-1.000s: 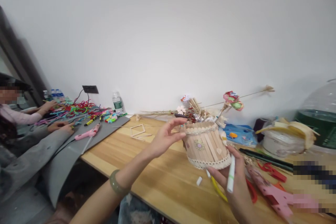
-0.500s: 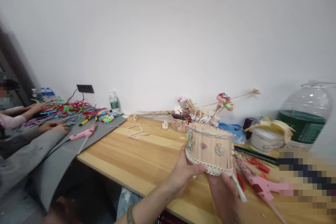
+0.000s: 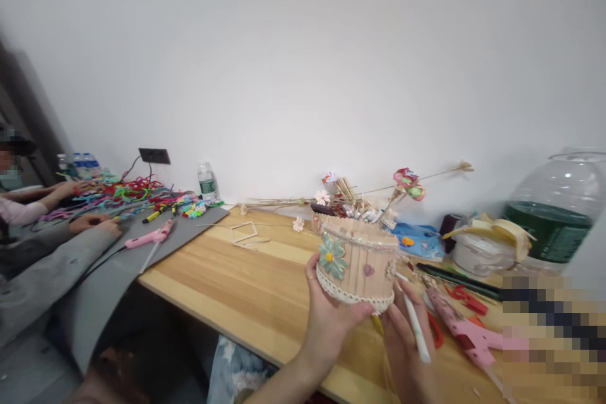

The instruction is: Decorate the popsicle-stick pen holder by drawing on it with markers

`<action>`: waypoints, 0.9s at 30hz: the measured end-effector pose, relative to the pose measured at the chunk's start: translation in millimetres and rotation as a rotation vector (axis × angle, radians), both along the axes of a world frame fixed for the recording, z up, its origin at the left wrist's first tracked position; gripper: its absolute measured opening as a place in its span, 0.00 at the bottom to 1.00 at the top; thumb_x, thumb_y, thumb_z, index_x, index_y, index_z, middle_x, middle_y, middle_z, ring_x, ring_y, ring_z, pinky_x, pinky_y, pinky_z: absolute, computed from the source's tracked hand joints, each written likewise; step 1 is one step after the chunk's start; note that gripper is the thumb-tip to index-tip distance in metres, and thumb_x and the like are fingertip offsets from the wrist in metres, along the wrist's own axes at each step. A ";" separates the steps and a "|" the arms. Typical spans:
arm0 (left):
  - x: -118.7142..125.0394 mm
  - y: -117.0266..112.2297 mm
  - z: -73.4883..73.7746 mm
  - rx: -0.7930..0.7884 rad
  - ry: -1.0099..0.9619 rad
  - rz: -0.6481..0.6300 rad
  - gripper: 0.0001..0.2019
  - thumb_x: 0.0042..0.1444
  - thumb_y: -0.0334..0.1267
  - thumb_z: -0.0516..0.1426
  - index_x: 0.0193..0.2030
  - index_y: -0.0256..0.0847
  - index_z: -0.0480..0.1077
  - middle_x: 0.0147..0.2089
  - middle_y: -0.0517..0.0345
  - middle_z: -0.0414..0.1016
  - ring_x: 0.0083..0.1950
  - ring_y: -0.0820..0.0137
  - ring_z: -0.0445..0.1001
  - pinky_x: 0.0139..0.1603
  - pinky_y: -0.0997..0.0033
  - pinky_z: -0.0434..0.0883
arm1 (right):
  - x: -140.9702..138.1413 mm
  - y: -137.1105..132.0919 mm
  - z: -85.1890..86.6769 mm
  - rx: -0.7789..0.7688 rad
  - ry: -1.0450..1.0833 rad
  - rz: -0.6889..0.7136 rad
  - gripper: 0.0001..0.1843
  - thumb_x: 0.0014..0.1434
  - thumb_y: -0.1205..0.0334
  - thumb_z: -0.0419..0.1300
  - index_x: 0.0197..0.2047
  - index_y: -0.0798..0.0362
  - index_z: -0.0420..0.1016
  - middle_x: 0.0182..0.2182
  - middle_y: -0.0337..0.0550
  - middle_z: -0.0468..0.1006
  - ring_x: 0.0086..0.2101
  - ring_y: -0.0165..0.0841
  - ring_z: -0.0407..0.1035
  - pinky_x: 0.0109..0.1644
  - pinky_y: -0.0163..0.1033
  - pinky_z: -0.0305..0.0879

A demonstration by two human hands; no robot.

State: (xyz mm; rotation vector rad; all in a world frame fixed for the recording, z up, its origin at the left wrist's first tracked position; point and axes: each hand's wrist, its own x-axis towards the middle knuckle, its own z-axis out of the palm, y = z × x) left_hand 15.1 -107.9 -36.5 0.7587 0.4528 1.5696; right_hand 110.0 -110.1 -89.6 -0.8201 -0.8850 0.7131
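A round pot made of pale craft sticks [image 3: 357, 263] is held up above the table, slightly tilted. It has white lace trim round its lower edge, a green flower with a yellow centre and a small purple heart. My left hand [image 3: 326, 315] is closed round its left side and underneath, with the thumb along the lace. At the lower right, my right hand [image 3: 402, 328] touches the pot. A white pen-like stick [image 3: 416, 326] sits between that hand's fingers, pointing down and right; its upper end is close to the pot's side.
Right of my hands lie a pink glue gun [image 3: 466, 325], red clips [image 3: 468, 298] and a large bottle [image 3: 552, 214]. Dried flowers [image 3: 407, 183] lean by the wall. At left, another person's hands [image 3: 95, 224] work near a second glue gun [image 3: 150, 237] and coloured pipe cleaners [image 3: 127, 189].
The pot has moved left and turned, bringing the green flower into full view on its front. Both my hands have shifted left with it, and the white stick shows more fully.
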 end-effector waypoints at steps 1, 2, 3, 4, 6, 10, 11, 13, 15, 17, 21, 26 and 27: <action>-0.3 0.6 -0.2 0.014 0.034 0.062 0.47 0.27 0.33 0.68 0.54 0.44 0.47 0.56 0.44 0.64 0.55 0.59 0.67 0.55 0.60 0.62 | 2.3 -0.4 0.9 0.011 -0.049 -0.063 0.22 0.54 0.57 0.58 0.52 0.42 0.60 0.56 0.43 0.65 0.54 0.41 0.61 0.52 0.52 0.61; -0.7 1.5 -1.0 0.026 0.078 0.121 0.47 0.27 0.34 0.68 0.54 0.44 0.47 0.57 0.44 0.62 0.55 0.58 0.66 0.55 0.60 0.63 | 5.0 -1.3 2.7 0.031 -0.106 -0.127 0.22 0.54 0.59 0.59 0.52 0.42 0.60 0.55 0.43 0.65 0.54 0.40 0.61 0.52 0.52 0.61; -1.2 2.6 -2.4 0.039 0.127 0.173 0.47 0.27 0.34 0.68 0.55 0.43 0.47 0.57 0.43 0.61 0.56 0.58 0.66 0.56 0.59 0.62 | 8.3 -2.8 5.7 0.058 -0.174 -0.191 0.22 0.55 0.61 0.58 0.52 0.42 0.59 0.54 0.44 0.65 0.53 0.39 0.62 0.51 0.51 0.61; -1.8 3.8 -4.4 0.053 0.175 0.216 0.47 0.27 0.35 0.68 0.55 0.42 0.47 0.58 0.42 0.59 0.57 0.57 0.65 0.57 0.58 0.62 | 12.0 -4.9 9.9 0.093 -0.255 -0.255 0.21 0.55 0.63 0.59 0.51 0.43 0.60 0.52 0.44 0.66 0.51 0.39 0.64 0.51 0.50 0.61; -3.4 6.3 -9.4 0.084 0.263 0.274 0.47 0.29 0.35 0.67 0.56 0.41 0.46 0.59 0.41 0.57 0.59 0.56 0.62 0.59 0.57 0.59 | 19.5 -10.1 21.2 0.179 -0.453 -0.379 0.18 0.52 0.66 0.61 0.47 0.46 0.65 0.45 0.43 0.70 0.45 0.38 0.67 0.48 0.47 0.61; -5.1 8.6 -17.4 0.127 0.392 0.301 0.46 0.33 0.33 0.66 0.56 0.41 0.43 0.61 0.39 0.52 0.61 0.57 0.59 0.61 0.55 0.56 | 26.0 -17.4 48.1 0.359 -0.877 -0.563 0.13 0.46 0.69 0.66 0.36 0.47 0.74 0.28 0.38 0.71 0.31 0.34 0.65 0.38 0.41 0.58; -4.8 8.3 -18.3 0.130 0.401 0.290 0.46 0.33 0.33 0.66 0.57 0.41 0.43 0.61 0.38 0.52 0.61 0.56 0.59 0.61 0.55 0.56 | 25.0 -17.5 53.9 0.385 -0.961 -0.583 0.11 0.48 0.69 0.65 0.37 0.47 0.75 0.26 0.38 0.69 0.29 0.33 0.63 0.35 0.40 0.57; -3.4 6.8 -19.4 0.116 0.395 0.269 0.46 0.33 0.32 0.66 0.57 0.41 0.42 0.61 0.38 0.53 0.60 0.57 0.60 0.60 0.54 0.58 | 21.2 -15.9 62.7 0.413 -1.101 -0.602 0.09 0.53 0.68 0.61 0.39 0.49 0.75 0.24 0.40 0.67 0.27 0.33 0.60 0.32 0.39 0.56; -1.6 5.2 -19.9 0.097 0.373 0.255 0.47 0.33 0.30 0.66 0.57 0.42 0.41 0.60 0.39 0.55 0.59 0.57 0.63 0.58 0.54 0.60 | 17.3 -13.2 67.8 0.432 -1.200 -0.611 0.09 0.55 0.68 0.59 0.41 0.51 0.74 0.25 0.41 0.66 0.27 0.34 0.59 0.31 0.39 0.56; -0.2 4.2 -20.7 0.095 0.351 0.247 0.47 0.34 0.30 0.66 0.57 0.43 0.41 0.59 0.40 0.56 0.57 0.57 0.64 0.57 0.55 0.62 | 14.7 -11.1 70.3 0.449 -1.264 -0.616 0.09 0.56 0.68 0.58 0.42 0.53 0.74 0.25 0.42 0.64 0.28 0.35 0.58 0.30 0.39 0.56; 0.5 5.2 -24.2 0.115 0.372 0.307 0.47 0.35 0.33 0.66 0.58 0.43 0.42 0.59 0.40 0.56 0.57 0.57 0.65 0.55 0.57 0.65 | 13.4 -10.1 73.0 0.465 -1.321 -0.625 0.07 0.56 0.70 0.57 0.39 0.55 0.72 0.26 0.43 0.64 0.28 0.35 0.58 0.29 0.38 0.55; -0.5 10.5 -29.7 0.137 0.459 0.452 0.48 0.33 0.36 0.67 0.59 0.42 0.45 0.59 0.41 0.55 0.57 0.56 0.65 0.52 0.60 0.67 | 11.8 -7.6 73.3 0.448 -1.365 -0.613 0.04 0.57 0.72 0.55 0.35 0.56 0.70 0.27 0.46 0.67 0.30 0.37 0.60 0.30 0.39 0.56; -0.8 11.7 -30.2 0.142 0.470 0.464 0.48 0.32 0.35 0.68 0.59 0.42 0.46 0.59 0.41 0.55 0.57 0.56 0.65 0.52 0.60 0.67 | 11.4 -6.4 72.6 0.447 -1.372 -0.609 0.04 0.57 0.72 0.55 0.34 0.56 0.69 0.27 0.46 0.67 0.30 0.37 0.60 0.30 0.40 0.56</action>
